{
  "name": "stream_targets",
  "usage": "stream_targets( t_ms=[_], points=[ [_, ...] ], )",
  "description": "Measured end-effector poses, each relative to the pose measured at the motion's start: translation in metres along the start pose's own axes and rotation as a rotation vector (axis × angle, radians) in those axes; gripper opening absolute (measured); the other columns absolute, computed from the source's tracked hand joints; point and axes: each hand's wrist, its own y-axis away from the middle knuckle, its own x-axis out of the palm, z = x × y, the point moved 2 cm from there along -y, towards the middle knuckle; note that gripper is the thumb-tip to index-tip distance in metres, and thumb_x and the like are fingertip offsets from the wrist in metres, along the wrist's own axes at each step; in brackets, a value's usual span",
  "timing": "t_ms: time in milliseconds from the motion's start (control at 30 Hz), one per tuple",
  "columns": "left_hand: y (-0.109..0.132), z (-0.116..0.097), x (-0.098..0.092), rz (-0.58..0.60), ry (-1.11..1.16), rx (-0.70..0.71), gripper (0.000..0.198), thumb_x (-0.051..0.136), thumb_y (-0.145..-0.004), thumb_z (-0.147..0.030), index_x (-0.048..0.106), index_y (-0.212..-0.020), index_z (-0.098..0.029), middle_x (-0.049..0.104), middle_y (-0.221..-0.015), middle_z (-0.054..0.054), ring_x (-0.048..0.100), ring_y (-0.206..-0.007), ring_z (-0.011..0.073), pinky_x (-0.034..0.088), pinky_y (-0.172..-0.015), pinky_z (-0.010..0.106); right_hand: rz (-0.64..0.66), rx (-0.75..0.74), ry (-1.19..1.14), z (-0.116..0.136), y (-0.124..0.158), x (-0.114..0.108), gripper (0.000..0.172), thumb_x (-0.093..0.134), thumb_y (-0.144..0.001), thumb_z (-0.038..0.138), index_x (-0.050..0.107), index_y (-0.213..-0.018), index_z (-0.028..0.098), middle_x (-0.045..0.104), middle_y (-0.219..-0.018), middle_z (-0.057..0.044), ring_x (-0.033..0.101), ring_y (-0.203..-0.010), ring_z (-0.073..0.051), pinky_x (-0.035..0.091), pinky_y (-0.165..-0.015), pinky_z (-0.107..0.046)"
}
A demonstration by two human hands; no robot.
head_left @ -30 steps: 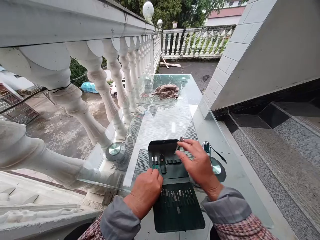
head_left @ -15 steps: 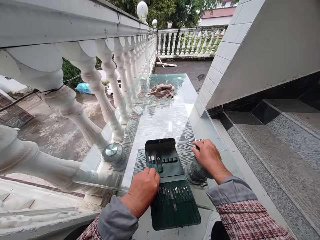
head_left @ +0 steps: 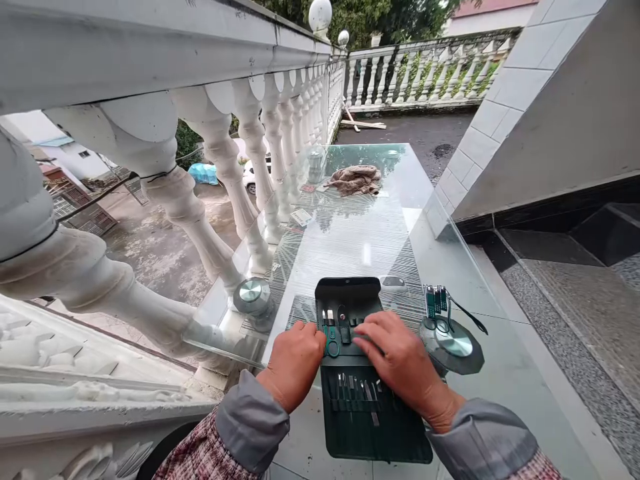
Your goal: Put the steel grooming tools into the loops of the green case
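Note:
A dark green tool case (head_left: 349, 291) lies open on the glass table (head_left: 350, 233), close in front of me. Its middle panel holds green-handled scissors (head_left: 331, 341) and a few small tools. A lower row of thin metal tools (head_left: 357, 389) sits in loops. My left hand (head_left: 295, 363) is curled and presses on the case's left edge beside the scissors. My right hand (head_left: 400, 363) lies over the middle panel, fingers together, with the tips at the elastic loops. What the fingertips grip is hidden. Several removed tools (head_left: 436, 299) lie on the glass to the right of the case.
A white stone balustrade (head_left: 215, 153) runs along the table's left side. Round metal table fittings (head_left: 253, 293) (head_left: 453, 343) sit under the glass on both sides of the case. A crumpled brown cloth (head_left: 356, 179) and a small card (head_left: 301, 217) lie farther back. A tiled wall (head_left: 525, 113) and steps stand at the right.
My right hand has come back from the tools at the right of the case and now rests on the case's middle panel. The left hand has stayed on the case's left edge. The view shifted.

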Motion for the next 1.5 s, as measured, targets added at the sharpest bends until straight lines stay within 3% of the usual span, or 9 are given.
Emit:
stream_targets(
  t_ms=[233,767,1033,1500],
  points=[
    [-0.002,-0.001,0.004,0.009,0.014,-0.008,0.008,0.052,-0.086,-0.014,0.058,-0.083,-0.018,0.06,-0.086,0.005,0.057,-0.085,0.0225,0.045,-0.061,0.03,0.179,-0.001,0.082,0.017,-0.003,0.023,0.015,0.066,-0.075,0.022,0.054,-0.067,0.019,0.052,-0.075,-0.002,0.044,-0.074,-0.017,0.037,-0.065,-0.03],
    [0.008,-0.004,-0.005,0.064,0.01,0.138,0.011,0.044,-0.09,-0.012,0.052,-0.086,-0.017,0.055,-0.089,0.005,0.054,-0.085,0.0213,0.047,-0.062,0.029,0.222,-0.126,0.102,0.02,-0.002,0.033,0.017,0.054,-0.084,0.019,0.052,-0.068,0.02,0.051,-0.072,-0.003,0.044,-0.072,-0.016,0.035,-0.059,-0.028],
    [0.007,-0.007,-0.002,0.076,-0.015,0.209,0.013,0.045,-0.084,-0.004,0.052,-0.084,-0.015,0.055,-0.088,0.006,0.054,-0.084,0.0216,0.045,-0.06,0.028,0.299,-0.052,0.023,0.015,0.0,0.034,0.014,0.053,-0.085,0.02,0.052,-0.071,0.018,0.051,-0.077,-0.003,0.044,-0.075,-0.015,0.038,-0.064,-0.028],
    [0.009,-0.006,0.003,-0.031,-0.064,0.315,0.011,0.046,-0.087,-0.008,0.048,-0.08,-0.017,0.052,-0.084,0.004,0.052,-0.078,0.0198,0.042,-0.052,0.027,0.188,-0.196,0.014,0.02,0.003,0.024,0.021,0.048,-0.088,0.022,0.052,-0.068,0.018,0.05,-0.073,-0.003,0.043,-0.07,-0.014,0.035,-0.061,-0.027]
  ],
)
